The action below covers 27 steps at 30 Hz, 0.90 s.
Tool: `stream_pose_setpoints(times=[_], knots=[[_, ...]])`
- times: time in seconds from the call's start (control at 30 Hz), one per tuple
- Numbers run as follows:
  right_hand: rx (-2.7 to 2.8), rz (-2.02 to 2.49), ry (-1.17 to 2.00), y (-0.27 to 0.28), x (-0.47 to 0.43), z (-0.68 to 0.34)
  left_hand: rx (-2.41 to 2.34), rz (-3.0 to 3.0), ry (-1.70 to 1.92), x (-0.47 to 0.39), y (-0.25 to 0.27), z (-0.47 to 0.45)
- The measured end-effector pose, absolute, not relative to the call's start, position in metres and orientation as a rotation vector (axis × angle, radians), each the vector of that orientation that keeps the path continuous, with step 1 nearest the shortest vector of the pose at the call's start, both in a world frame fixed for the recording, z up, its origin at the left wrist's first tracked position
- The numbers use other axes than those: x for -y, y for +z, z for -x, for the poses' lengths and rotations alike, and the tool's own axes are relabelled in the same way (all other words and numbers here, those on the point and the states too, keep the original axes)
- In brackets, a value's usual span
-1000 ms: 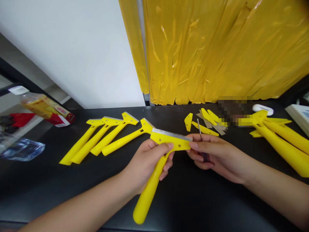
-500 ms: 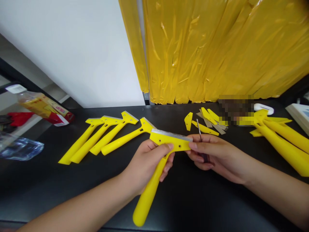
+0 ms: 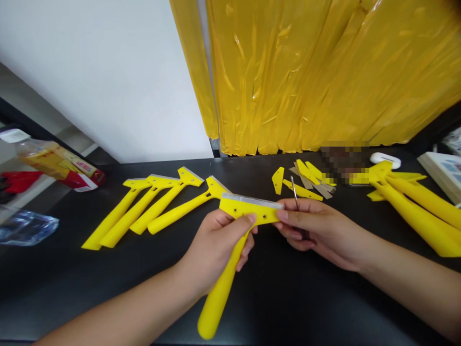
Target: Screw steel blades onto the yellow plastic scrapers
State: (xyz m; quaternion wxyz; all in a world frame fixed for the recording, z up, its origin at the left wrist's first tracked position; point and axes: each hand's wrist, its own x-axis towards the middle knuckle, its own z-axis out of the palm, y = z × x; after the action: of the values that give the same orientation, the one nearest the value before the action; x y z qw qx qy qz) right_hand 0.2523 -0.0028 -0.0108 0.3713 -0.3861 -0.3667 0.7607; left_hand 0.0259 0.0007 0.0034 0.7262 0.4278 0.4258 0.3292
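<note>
Black table (image 3: 281, 307): fills the lower half from where I watch remotely, 3 through 6 to 9 o'clock.
Yellow sheeting (image 3: 306, 72): wrinkled, hanging between 1 and 2 o'clock.
White panel (image 3: 118, 81): upright, 10 o'clock.
Scraper row (image 3: 158, 206): four yellow scrapers with gray edges, lying between 8 and 9 o'clock.
Handle pile (image 3: 414, 215): yellow, overlapping, far out just below 3 o'clock.
Bottle (image 3: 59, 161): leaning, yellow-red label, white cap, far out at 9 o'clock.
Held scraper (image 3: 248, 210): head toward 5 o'clock, handle slanting down to 6; gray strip along the top edge, two dark holes in the head.
Left hand (image 3: 218, 238): just past 6 o'clock; I see it grasping the held scraper at the neck, thumb across the head.
Right hand (image 3: 311, 221): 4 o'clock; fingers wrapped on a thin tool, thumb at the scraper head's right end.
White oval case (image 3: 385, 160): near 3 o'clock, beyond the handle pile.
Thin tool (image 3: 294, 190): metal shaft pointing up, grip mostly hidden from me.
Loose plates (image 3: 277, 180): yellow, 3 o'clock, past the right hand.
Gray strips (image 3: 324, 191): among the plates.
</note>
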Motion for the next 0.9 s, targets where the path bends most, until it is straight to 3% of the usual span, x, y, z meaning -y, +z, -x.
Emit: stream_pose_setpoints(times=[0.47,0.9], knots=[[1.102,1.1,1.71,-0.012,-0.001,-0.251,-0.867,-0.841,0.716,-0.002,0.003,-0.027],[1.248,1.234,1.232,-0.005,-0.013,-0.267,-0.959,-0.83,0.94,-0.014,0.009,-0.022]])
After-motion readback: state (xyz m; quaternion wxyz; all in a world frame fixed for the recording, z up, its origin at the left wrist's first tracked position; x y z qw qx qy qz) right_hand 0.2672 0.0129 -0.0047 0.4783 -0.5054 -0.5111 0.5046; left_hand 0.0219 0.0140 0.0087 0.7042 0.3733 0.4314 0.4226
